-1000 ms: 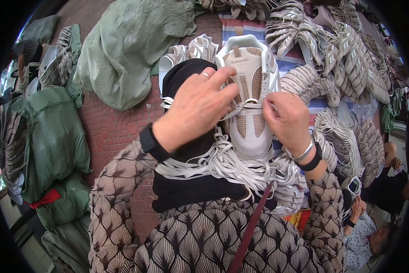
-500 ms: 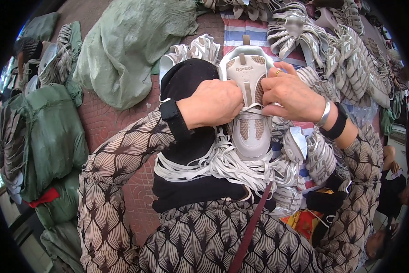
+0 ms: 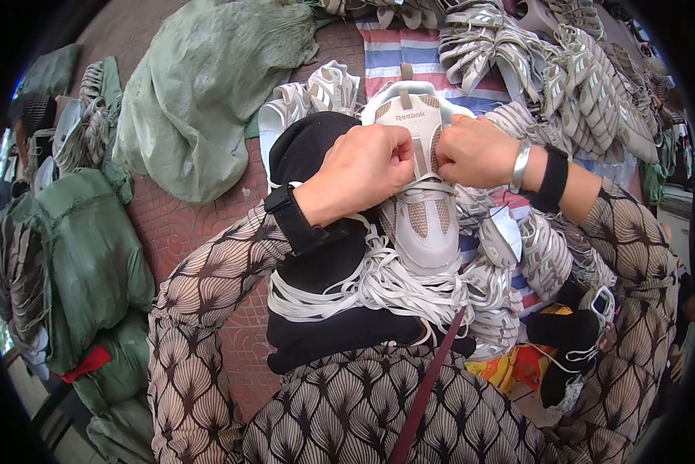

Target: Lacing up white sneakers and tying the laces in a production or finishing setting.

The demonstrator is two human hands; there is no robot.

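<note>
A beige and white sneaker lies toe toward me on my black-clad lap, its tongue upright between my hands. A white shoelace crosses its lower throat and runs in under my fingers. My left hand is closed in a pinch at the left eyelet edge. On the opposite edge my right hand is closed too, fingers curled in. The lace ends inside both grips are hidden. Below the toe, a bundle of loose white laces is draped over the black cloth.
Green woven sacks lie at the left on red patterned paving. Many stacked shoe uppers cover a striped sheet at the far right, with more uppers beside my lap. A dark red strap hangs across my front.
My right hand has turned and closed more tightly, its fingers now curled at the sneaker's edge. My left hand has shifted slightly and stays pinched. The sneaker stays in nearly the same place.
</note>
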